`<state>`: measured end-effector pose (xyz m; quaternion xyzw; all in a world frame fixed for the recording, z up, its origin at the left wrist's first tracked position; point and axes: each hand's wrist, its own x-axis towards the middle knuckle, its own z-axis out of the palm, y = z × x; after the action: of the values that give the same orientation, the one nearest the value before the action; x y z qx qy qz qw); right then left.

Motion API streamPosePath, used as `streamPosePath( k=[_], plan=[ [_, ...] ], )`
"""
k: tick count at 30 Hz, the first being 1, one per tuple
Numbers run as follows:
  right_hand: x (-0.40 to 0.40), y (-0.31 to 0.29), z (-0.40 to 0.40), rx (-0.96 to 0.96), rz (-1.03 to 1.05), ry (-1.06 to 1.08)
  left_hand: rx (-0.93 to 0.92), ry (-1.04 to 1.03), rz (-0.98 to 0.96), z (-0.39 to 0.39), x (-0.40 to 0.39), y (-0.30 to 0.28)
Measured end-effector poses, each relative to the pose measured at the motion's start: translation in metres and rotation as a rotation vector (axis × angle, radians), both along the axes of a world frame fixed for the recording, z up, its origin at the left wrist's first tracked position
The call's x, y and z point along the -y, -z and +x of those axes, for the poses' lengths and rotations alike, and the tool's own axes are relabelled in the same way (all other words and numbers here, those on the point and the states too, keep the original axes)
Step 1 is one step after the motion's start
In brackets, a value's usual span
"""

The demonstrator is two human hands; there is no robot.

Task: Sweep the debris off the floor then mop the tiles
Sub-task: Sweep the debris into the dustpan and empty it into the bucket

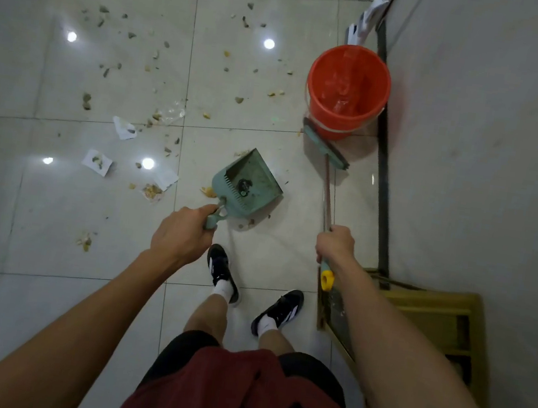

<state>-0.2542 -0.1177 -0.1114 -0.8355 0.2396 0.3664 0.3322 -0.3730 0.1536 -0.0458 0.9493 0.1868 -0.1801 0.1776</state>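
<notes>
At the centre of the frame the left hand (183, 236) has its grip clenched round the short handle of a pale green plastic dustpan (247, 185), which sits with a few dark bits lying inside it. At centre right the right hand (334, 244) grips the thin metal handle of a green-headed broom (325, 147), just above its yellow end cap (326, 280); the broom head lies close in front of a round red plastic bucket (347, 90) in the upper right, though contact between them cannot be told. Small stones, yellowish scraps and torn white paper pieces, the scattered debris (132, 87), spread over the glossy white tiled floor (48, 242) across the upper left and middle left of the frame, with a little more just beside the dustpan. A white wall (495, 132) fills the right side, and a wooden-framed piece of furniture (435, 317) stands against it at lower right. The person's black and white shoes (220, 273) stand below the dustpan.
</notes>
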Motion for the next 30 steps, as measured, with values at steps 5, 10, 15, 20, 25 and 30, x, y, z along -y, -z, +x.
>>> streamPosePath(
  k=[5,10,15,20,25,30],
  plan=[
    [-0.046,0.014,0.04,-0.002,-0.024,-0.036,-0.012,0.0,-0.036,0.022,-0.041,0.005],
    [-0.095,0.029,0.068,-0.009,-0.036,-0.033,-0.035,-0.036,-0.067,0.035,-0.087,0.009],
    [-0.138,0.049,0.094,-0.032,-0.084,-0.09,-0.031,-0.045,-0.079,0.046,-0.132,0.017],
    [-0.173,0.057,0.092,-0.101,-0.132,-0.17,-0.02,-0.027,-0.098,0.051,-0.167,0.023],
    [-0.202,0.047,0.067,-0.173,-0.117,-0.209,-0.057,0.03,-0.106,0.057,-0.186,0.023],
    [-0.222,0.032,0.027,-0.214,-0.069,-0.236,-0.083,0.049,-0.116,0.054,-0.195,0.015]
  ],
)
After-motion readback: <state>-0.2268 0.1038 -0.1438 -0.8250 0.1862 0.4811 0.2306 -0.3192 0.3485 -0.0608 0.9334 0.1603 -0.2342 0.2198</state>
